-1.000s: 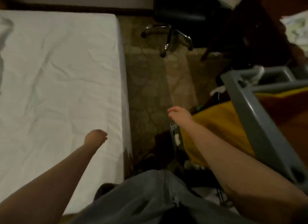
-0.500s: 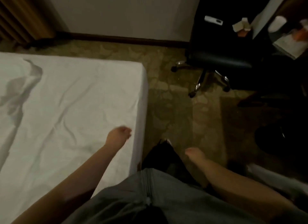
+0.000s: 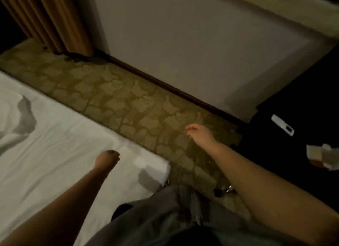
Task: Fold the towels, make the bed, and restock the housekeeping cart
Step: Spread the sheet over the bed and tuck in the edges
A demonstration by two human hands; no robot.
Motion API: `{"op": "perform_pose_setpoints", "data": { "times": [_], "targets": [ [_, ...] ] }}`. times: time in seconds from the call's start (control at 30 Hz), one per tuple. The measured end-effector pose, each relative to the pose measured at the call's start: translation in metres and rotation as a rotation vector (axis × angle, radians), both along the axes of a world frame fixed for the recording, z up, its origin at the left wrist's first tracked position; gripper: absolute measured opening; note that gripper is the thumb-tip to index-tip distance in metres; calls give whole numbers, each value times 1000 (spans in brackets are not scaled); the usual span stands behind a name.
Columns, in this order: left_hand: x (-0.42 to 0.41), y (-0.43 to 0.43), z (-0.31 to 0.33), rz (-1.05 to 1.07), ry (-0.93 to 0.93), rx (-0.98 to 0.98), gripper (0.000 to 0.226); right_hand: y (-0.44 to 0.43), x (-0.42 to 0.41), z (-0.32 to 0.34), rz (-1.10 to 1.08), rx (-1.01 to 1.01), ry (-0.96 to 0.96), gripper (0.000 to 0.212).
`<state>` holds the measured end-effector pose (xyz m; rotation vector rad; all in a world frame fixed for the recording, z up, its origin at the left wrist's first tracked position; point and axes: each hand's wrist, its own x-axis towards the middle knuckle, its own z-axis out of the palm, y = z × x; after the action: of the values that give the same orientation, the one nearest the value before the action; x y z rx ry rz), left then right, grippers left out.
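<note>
The bed point(image 3: 55, 145) fills the left of the view, covered by a wrinkled white sheet, its corner near the middle bottom. My left hand point(image 3: 107, 159) hangs over the sheet near that corner with loosely curled fingers, holding nothing. My right hand point(image 3: 200, 134) is out over the patterned carpet to the right of the bed, fingers relaxed and empty. The housekeeping cart and towels are out of view.
A strip of patterned carpet point(image 3: 119, 91) runs between bed and white wall point(image 3: 183, 44). Brown curtains point(image 3: 45, 20) hang at top left. A dark desk point(image 3: 293, 135) at right carries a white remote point(image 3: 282, 127) and small packets point(image 3: 322, 157). A chair caster point(image 3: 222, 190) shows near my right arm.
My view has swung left and up: the cart and the office chair have left the frame, the wall and curtains came in. Both hands stay empty, the right one has risen over the carpet.
</note>
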<state>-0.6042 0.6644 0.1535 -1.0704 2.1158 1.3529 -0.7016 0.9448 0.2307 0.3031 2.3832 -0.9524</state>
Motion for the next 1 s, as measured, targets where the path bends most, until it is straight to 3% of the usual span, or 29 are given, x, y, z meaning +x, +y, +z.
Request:
{"op": "perform_pose_setpoints", "data": {
  "times": [0.17, 0.33, 0.53, 0.6, 0.8, 1.0],
  "targets": [
    [-105, 13, 37, 90, 90, -14, 19, 2, -108, -18, 124, 179, -169, 27],
    [-197, 10, 40, 338, 130, 40, 23, -4, -240, -61, 195, 292, -291, 34],
    [-274, 6, 34, 741, 101, -50, 20, -43, -426, -74, 656, 441, -363, 33],
    [-289, 14, 35, 843, 29, -36, 20, -70, -476, -72, 765, 476, -347, 24],
    [-300, 9, 20, 939, -181, -85, 19, -219, -531, -36, 976, 88, -161, 23],
    [-291, -57, 19, 1038, -291, -301, 23, -361, -536, -25, 1189, -45, -136, 21]
  ]
}}
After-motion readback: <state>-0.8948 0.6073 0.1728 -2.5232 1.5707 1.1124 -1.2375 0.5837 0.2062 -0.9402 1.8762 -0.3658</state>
